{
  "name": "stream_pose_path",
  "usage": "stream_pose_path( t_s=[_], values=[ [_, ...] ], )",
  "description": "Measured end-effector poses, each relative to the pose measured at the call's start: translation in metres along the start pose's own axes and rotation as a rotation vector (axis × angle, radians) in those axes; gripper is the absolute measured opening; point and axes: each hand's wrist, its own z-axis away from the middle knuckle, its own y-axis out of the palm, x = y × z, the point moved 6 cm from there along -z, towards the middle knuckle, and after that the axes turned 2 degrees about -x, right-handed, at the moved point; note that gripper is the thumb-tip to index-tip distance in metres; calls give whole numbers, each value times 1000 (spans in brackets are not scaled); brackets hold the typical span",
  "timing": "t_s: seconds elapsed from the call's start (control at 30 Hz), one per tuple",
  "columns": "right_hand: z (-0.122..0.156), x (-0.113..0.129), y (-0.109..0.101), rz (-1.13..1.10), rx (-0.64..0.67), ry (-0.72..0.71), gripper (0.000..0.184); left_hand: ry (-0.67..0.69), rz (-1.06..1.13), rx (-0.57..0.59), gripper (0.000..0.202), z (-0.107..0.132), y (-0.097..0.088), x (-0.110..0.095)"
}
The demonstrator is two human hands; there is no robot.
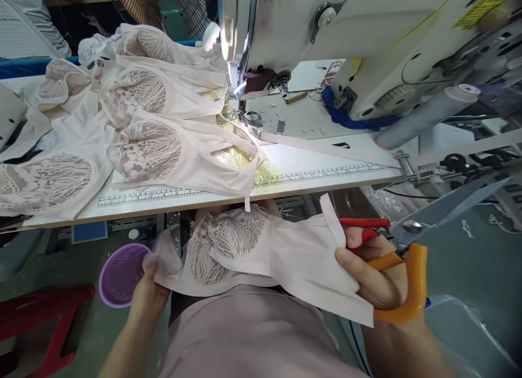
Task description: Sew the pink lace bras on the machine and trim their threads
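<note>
A pale pink bra [297, 253] with lace cups is stretched across my lap, below the table edge. My left hand [149, 293] is closed on its left end, where the fabric bunches up. At the other end, my right hand [379, 274] pinches the wide wing between thumb and fingers. The same hand also carries large scissors [420, 285] with an orange handle, their blades pointing away to the upper right. A red handle part [365, 222] shows by the fingers; whether it belongs to the scissors I cannot tell.
Several similar bras [147, 149] lie on the white table, one strap reaching under the sewing machine [346, 24]. A measuring tape [310, 175] runs along its front edge. Below are a purple basket [122, 274] and red stool [49, 318]. Behind stand a fan [163, 8] and another person [32, 13].
</note>
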Motion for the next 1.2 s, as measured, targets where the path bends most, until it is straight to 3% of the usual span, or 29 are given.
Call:
stream_pose_path(
  t_s=[0.13, 0.2, 0.27, 0.33, 0.43, 0.5, 0.53, 0.6, 0.67, 0.73, 0.77, 0.83, 0.9, 0.97, 1.1, 1.2],
  values=[
    [3, -6, 2, 2, 59, 19, 41, -138, 41, -6, 26, 11, -21, 18],
    [4, -7, 4, 13, 98, 10, 38, -151, -79, 40, 22, 16, -33, 16],
    [5, -6, 10, 45, 175, -12, 33, -37, -380, 116, 27, 19, -42, -2],
    [6, -1, 21, 83, 298, -50, 27, 222, -683, 170, 28, 27, -39, -38],
    [13, 8, 43, 135, 549, -117, 20, 735, -664, 214, 37, 60, -11, -110],
    [19, 16, 54, 135, 684, -179, 21, 1019, -535, 348, 52, 89, 20, -153],
    [22, 19, 57, 114, 739, -207, 22, 1098, -498, 463, 63, 100, 39, -168],
    [27, 26, 60, 51, 816, -234, 24, 1114, -458, 737, 84, 112, 78, -192],
    [28, 29, 56, 13, 849, -226, 25, 1043, -426, 1004, 89, 117, 112, -207],
    [25, 32, 47, 28, 808, -242, 25, 1007, -439, 1209, 67, 121, 135, -217],
    [22, 33, 41, 56, 766, -263, 24, 1026, -469, 1246, 48, 123, 141, -220],
    [15, 33, 29, 153, 652, -300, 24, 1117, -565, 1132, 28, 125, 140, -225],
    [7, 27, 23, 270, 541, -285, 26, 1180, -663, 892, 32, 124, 126, -227],
    [4, 16, 28, 320, 504, -228, 30, 1155, -751, 727, 31, 125, 104, -222],
    [8, -7, 64, 180, 611, -122, 38, 967, -875, 652, 26, 123, 65, -206],
    [11, -26, 89, 52, 651, -41, 39, 830, -904, 632, 27, 110, 56, -198]
  ],
)
